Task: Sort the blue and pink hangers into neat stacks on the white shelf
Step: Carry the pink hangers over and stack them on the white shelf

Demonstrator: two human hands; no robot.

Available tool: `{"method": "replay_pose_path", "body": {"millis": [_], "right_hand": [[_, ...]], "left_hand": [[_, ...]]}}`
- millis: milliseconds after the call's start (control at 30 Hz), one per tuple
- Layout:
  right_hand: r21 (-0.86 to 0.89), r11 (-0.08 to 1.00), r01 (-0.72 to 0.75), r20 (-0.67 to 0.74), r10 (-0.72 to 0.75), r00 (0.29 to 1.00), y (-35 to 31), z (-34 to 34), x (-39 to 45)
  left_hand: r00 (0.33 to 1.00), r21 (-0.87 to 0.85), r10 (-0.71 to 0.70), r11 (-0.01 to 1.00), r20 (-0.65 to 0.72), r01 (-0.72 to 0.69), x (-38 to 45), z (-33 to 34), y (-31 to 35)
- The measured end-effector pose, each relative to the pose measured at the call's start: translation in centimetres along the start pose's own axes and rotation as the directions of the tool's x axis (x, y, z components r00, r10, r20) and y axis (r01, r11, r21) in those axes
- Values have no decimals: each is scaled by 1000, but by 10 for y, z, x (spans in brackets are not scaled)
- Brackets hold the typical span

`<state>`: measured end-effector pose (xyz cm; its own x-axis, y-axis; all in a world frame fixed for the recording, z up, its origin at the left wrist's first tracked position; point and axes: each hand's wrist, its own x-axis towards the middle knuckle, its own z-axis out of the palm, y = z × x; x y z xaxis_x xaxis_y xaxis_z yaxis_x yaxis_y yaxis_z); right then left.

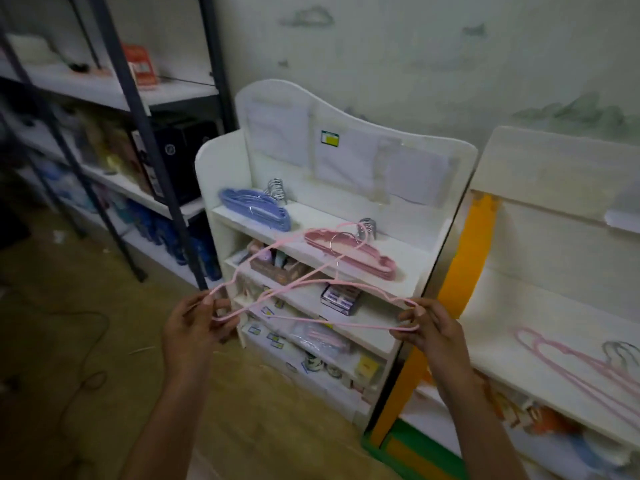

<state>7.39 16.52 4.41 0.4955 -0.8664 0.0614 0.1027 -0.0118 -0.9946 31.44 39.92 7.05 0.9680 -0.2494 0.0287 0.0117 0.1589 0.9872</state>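
Note:
Between my two hands hang thin pink hangers [277, 289], at least two, crossed over each other in front of the white shelf [429, 271]. My left hand [197, 323] pinches their left ends and my right hand [426, 327] pinches the right ends. On the shelf's top board lies a stack of blue hangers [256, 208] at the left and a stack of pink hangers [353, 252] at the right, hooks pointing to the back. More pink hangers [581, 368] lie on the neighbouring unit at the right.
Lower boards of the white shelf hold small boxes and packets [341, 299]. A dark metal rack [138, 109] with boxes stands at the left. A cable [86, 341] trails over the wooden floor. A second white unit [554, 237] with an orange edge stands at the right.

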Motion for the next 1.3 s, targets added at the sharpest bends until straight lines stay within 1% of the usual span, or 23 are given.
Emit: {"method": "replay_pose_path", "body": {"millis": [100,267,367,467,567,867,1033,1167,1300], "right_hand": [[7,1000,-21,21,21,1000,5,18,27],[6,1000,-15,54,14,998,4,38,83],[-54,999,-5,36,7,999,8,42,114],[-33,999,-35,11,35,999,11,45,132],[-21,999,-32,-17,31,999,12,43,145],[-5,998,-61,-207,59,976,38,42,181],[27,995,-96,-313,100,944,57,51,200],[47,993,-106,-378,116,918,71,59,211],[26,991,-130,-443,128,887,83,64,223]], "left_hand": [[999,22,27,999,-43,-26,18,3,0],[995,-6,53,999,-80,-54,59,28,5],[996,-14,48,999,-77,-49,83,45,3],[996,3,50,999,-69,-50,97,56,-1],[998,14,47,999,-48,-46,106,68,-5],[999,-11,-28,1000,22,28,162,104,-25],[992,-1,-53,999,110,54,211,128,-38],[982,-47,-97,993,162,106,252,153,-48],[963,-44,-111,991,245,125,284,170,-64]]}}
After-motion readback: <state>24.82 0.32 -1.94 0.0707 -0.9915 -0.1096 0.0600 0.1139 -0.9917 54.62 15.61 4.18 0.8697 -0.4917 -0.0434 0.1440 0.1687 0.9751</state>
